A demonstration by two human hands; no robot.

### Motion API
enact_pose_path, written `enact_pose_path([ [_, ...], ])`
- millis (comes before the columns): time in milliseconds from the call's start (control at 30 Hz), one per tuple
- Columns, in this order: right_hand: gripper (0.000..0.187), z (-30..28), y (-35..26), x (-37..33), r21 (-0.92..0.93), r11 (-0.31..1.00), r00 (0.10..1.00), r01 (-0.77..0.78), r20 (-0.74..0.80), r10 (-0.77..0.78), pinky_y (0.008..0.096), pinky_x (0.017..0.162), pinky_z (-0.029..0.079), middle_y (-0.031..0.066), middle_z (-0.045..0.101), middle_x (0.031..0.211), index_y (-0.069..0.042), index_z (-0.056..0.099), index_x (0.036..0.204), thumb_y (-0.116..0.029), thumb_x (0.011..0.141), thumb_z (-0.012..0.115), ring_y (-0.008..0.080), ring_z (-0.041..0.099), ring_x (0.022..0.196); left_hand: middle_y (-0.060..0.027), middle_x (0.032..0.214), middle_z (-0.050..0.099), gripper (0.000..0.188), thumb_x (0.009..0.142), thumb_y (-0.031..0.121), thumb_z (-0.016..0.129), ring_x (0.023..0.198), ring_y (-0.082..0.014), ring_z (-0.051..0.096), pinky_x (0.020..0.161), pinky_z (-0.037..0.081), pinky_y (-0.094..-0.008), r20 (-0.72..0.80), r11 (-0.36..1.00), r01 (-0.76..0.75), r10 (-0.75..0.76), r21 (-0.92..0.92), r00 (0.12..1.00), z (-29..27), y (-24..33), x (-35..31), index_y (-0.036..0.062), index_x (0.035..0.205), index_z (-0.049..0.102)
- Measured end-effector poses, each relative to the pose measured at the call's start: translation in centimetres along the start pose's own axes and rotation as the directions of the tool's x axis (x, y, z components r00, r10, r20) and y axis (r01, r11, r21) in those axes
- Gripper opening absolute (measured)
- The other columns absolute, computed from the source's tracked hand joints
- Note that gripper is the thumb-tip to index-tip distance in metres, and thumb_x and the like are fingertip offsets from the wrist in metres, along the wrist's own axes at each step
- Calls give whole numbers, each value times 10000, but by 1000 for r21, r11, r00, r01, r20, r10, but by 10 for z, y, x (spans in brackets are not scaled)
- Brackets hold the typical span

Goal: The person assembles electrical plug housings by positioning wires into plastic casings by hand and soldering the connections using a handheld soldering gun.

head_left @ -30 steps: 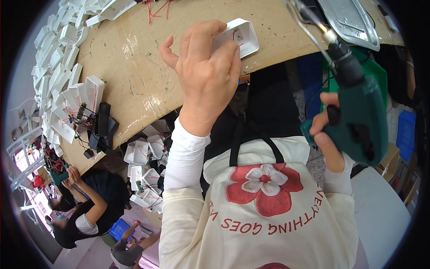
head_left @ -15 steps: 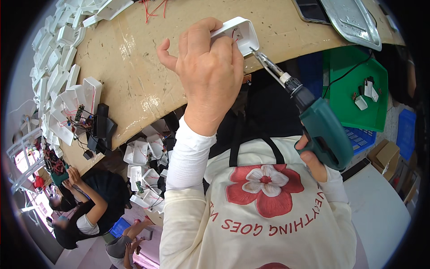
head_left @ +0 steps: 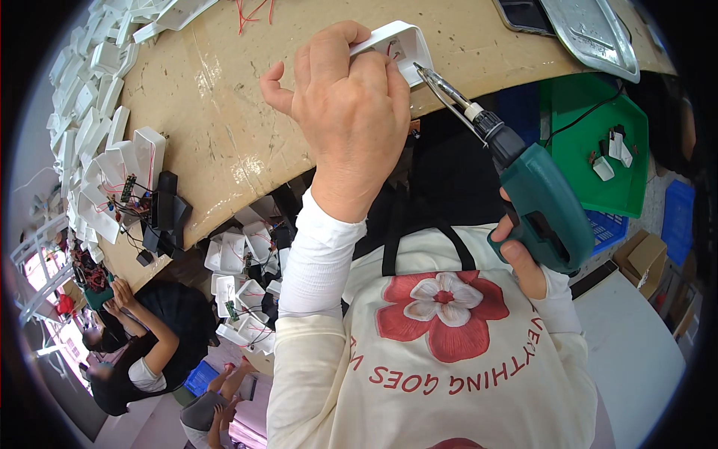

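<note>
My left hand (head_left: 350,112) is closed on a small white plastic housing (head_left: 413,46) near the front edge of the bench, its fingers reaching inside the open box. A bit of red wire shows on the housing's inner wall. What the fingertips touch in there is hidden behind my hand. On the right, my right hand (head_left: 521,262) grips a dark green pistol-shaped soldering gun (head_left: 544,202), with a thin metal tube running beside its nose. The gun's pointed tip is at the housing's near right rim; I cannot tell whether it touches.
White housings (head_left: 93,120) are heaped along the bench's left side, beside black parts with wires (head_left: 166,213). More wired housings (head_left: 243,277) lie below the edge. A metal tray (head_left: 594,37), a phone (head_left: 526,15) and a green bin (head_left: 598,187) are right. Another person (head_left: 153,344) works at far left.
The housing and the gun's tip have shifted very slightly together. My left hand keeps its hold on the housing, and my right hand still grips the soldering gun.
</note>
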State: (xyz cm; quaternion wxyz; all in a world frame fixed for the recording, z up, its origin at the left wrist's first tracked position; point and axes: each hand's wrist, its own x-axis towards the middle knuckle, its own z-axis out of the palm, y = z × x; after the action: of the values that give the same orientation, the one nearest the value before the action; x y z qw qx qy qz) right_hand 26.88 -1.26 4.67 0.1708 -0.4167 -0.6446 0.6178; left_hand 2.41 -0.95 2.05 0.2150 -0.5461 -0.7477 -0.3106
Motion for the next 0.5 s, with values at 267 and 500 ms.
enact_pose_path([
  [267, 562, -2, 4, 6, 8, 999, 998, 34, 46, -34, 235, 653, 422, 86, 580, 1056, -8, 454, 1232, -241, 773, 680, 102, 531, 710, -7, 936, 566, 49, 674, 123, 655, 881, -173, 524, 852, 244, -423, 6, 1000, 2, -2, 10, 1000, 1, 0, 1, 74, 671, 657],
  [500, 482, 1, -3, 16, -18, 998, 998, 57, 1, -57, 228, 650, 424, 56, 588, 972, -12, 485, 1197, -180, 778, 654, 98, 526, 701, -6, 938, 565, 51, 676, 123, 655, 877, -174, 523, 846, 247, -422, 11, 1000, 4, -4, 7, 1000, 0, 0, 1, 72, 679, 663],
])
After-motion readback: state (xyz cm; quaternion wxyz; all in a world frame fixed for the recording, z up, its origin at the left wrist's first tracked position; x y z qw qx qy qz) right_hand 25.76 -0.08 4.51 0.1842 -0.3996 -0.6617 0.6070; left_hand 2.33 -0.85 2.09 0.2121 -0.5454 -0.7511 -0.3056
